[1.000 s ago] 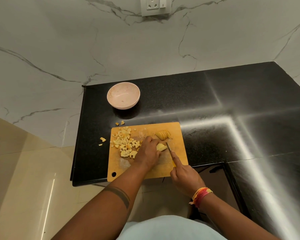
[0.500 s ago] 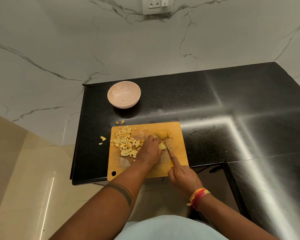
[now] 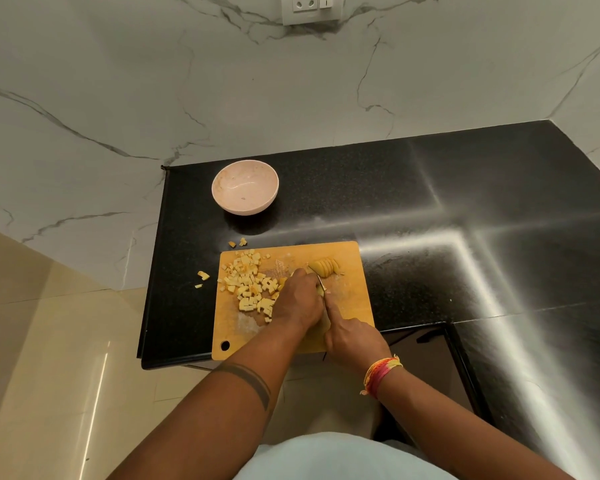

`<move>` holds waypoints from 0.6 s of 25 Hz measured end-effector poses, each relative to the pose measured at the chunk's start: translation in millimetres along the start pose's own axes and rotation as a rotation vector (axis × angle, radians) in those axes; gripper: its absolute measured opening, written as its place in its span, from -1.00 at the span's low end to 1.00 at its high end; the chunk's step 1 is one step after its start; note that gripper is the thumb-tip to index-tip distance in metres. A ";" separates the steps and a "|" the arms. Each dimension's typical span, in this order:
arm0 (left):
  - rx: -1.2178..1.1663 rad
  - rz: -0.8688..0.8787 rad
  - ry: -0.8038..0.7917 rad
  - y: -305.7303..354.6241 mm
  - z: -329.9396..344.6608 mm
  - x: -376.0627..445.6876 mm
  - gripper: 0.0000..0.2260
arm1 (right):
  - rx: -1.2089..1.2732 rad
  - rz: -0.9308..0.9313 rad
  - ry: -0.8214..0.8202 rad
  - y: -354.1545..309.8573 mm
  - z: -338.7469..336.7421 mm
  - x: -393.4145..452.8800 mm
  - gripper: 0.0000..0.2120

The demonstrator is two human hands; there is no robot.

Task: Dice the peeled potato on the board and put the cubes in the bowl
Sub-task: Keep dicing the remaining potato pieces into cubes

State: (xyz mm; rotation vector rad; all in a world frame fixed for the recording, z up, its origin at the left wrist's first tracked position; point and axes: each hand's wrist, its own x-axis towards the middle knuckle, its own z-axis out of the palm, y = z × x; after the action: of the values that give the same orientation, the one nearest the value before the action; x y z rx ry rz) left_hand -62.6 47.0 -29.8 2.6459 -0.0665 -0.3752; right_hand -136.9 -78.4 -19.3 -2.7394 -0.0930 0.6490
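Observation:
An orange cutting board (image 3: 352,299) lies on the black counter. A heap of potato cubes (image 3: 252,287) covers its left half, and a fan of potato slices (image 3: 325,266) sits at its far edge. My left hand (image 3: 300,301) curls over a potato piece (image 3: 320,291), which is mostly hidden under the fingers. My right hand (image 3: 352,336) grips a knife (image 3: 321,284), forefinger along the spine, blade right beside the left fingers. The pink bowl (image 3: 245,186) stands beyond the board and holds no cubes.
A few stray cubes lie on the counter: two (image 3: 237,242) just beyond the board's far left corner and two (image 3: 201,277) off its left edge. The counter's front edge (image 3: 174,360) runs just under the board. A marble wall with a socket (image 3: 310,6) rises behind.
The knife and my right hand have moved left and forward, up against my left fingers. The potato piece is now almost covered by my left hand.

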 end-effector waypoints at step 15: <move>-0.037 0.030 0.024 -7.6 2.6 -11.4 -0.61 | 0.067 -0.014 0.024 16.1 13.6 -40.8 -0.25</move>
State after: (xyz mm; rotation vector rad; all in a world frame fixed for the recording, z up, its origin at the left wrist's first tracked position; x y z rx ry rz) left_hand -74.3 53.9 -32.6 2.6088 -0.0911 -0.3317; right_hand -179.7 -95.1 -18.7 -2.6788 -0.0828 0.6047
